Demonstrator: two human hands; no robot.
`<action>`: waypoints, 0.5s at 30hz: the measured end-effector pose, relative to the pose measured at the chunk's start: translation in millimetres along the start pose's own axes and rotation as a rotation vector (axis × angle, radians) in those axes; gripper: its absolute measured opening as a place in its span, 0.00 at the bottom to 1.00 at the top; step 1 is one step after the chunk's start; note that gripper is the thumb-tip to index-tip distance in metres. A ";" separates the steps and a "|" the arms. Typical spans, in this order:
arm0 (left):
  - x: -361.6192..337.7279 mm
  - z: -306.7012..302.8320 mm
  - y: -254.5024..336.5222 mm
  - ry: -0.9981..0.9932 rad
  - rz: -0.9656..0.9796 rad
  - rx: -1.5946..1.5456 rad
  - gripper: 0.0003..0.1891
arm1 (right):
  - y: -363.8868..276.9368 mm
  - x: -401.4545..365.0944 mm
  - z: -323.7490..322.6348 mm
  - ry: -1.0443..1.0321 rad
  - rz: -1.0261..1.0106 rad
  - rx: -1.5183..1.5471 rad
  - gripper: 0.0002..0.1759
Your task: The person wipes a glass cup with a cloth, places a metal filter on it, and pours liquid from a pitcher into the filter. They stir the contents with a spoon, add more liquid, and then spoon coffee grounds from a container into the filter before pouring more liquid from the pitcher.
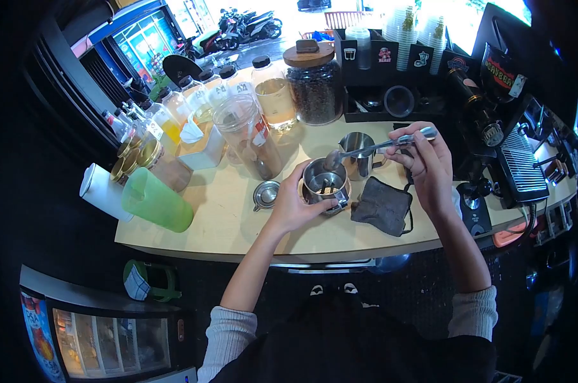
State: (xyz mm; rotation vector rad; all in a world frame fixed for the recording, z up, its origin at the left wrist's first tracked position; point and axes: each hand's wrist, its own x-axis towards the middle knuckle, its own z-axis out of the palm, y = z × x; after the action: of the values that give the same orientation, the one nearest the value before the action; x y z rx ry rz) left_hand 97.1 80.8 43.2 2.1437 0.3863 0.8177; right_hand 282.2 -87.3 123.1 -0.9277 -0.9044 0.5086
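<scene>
Currently your steel cup (325,182) stands on the counter (225,220), about midway along it and closer to the near edge than the far one. Your left hand (292,205) is curled around its left side, thumb and fingers pressed to the wall so the cup is clasped. Inside it you can see something dark, though what it is cannot be told.

Your right hand (427,165) pinches the far end of a long spoon (378,147) between thumb and fingers. The handle runs leftward and the spoon's bowl hangs just above the cup's far rim.

Just beside the cup on the right lies a dark folded cloth (382,205), near the front edge. Behind the cup stands a small steel pitcher (359,153), and to its left a little metal strainer (265,194) rests on the counter.

Further left, a clear jar (247,137) of brown powder stands upright. A green jug (156,200) lies tipped over at the left end, touching a white bottle (101,191). Along the far edge you have a glass jar of coffee beans (313,86) with a wooden lid, and a coffee machine (517,163) sits at the right end.
</scene>
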 end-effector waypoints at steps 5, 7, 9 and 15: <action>-5.2 1.1 -9.3 0.022 0.020 -0.068 0.47 | 0.4 -4.6 17.9 -0.083 -0.063 -0.054 0.11; -5.9 -5.9 -16.3 0.059 0.115 -0.124 0.48 | 1.0 -6.6 28.5 -0.166 -0.153 -0.123 0.09; -11.6 -18.9 -20.9 0.168 0.102 -0.182 0.45 | -3.0 -6.6 40.9 -0.282 -0.300 -0.291 0.09; -27.4 -66.7 -44.1 0.508 0.008 -0.490 0.24 | 18.4 -28.7 101.9 -0.607 -0.494 -0.816 0.19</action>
State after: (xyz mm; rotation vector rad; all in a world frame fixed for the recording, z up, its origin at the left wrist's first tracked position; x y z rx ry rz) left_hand 32.1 133.1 29.5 1.4745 0.3835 1.3132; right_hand 181.0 -51.1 124.2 -1.2365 -1.9142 -0.0507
